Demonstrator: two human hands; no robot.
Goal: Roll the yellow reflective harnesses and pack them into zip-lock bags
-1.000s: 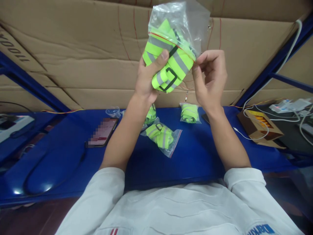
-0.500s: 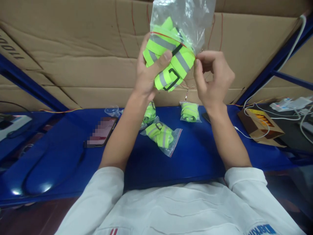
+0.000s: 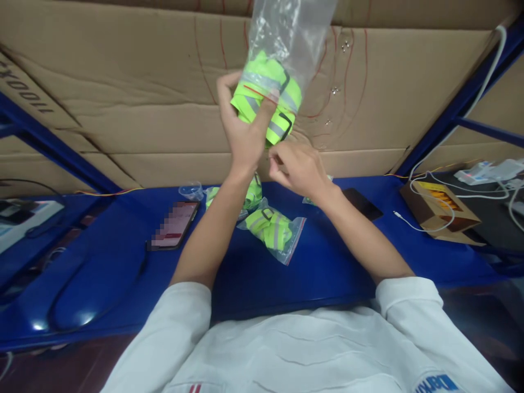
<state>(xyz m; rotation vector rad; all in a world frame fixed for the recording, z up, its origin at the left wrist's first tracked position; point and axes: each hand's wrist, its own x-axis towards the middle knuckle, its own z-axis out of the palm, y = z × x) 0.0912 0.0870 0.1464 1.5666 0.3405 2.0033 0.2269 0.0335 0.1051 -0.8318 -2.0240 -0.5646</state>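
My left hand point(image 3: 241, 134) grips a folded neon-yellow reflective strap bundle point(image 3: 249, 103) with grey stripes and black buckles, thumb across its front. A clear zip bag point(image 3: 292, 41) with a red seal line surrounds the bundle's upper part and extends above it, while the lower end with a buckle sticks out. Just under that end is my right hand point(image 3: 301, 166), its fingers curled closed; whether they hold anything is hidden. Below on the blue table lies a bagged strap bundle point(image 3: 270, 229). More bagged bundles point(image 3: 254, 191) sit behind my left forearm.
A phone point(image 3: 174, 225) lies left on the blue table point(image 3: 254, 284), near a clear plastic cup point(image 3: 191, 190). To the right are a dark flat device point(image 3: 362, 203), a white cable point(image 3: 423, 226) and an open cardboard box point(image 3: 440, 210). Cardboard point(image 3: 164, 125) lines the back.
My right hand has left the bag's right edge and moved down and left beneath the bundle. The bundle and bag have shifted slightly left, and the bag now covers more of the straps.
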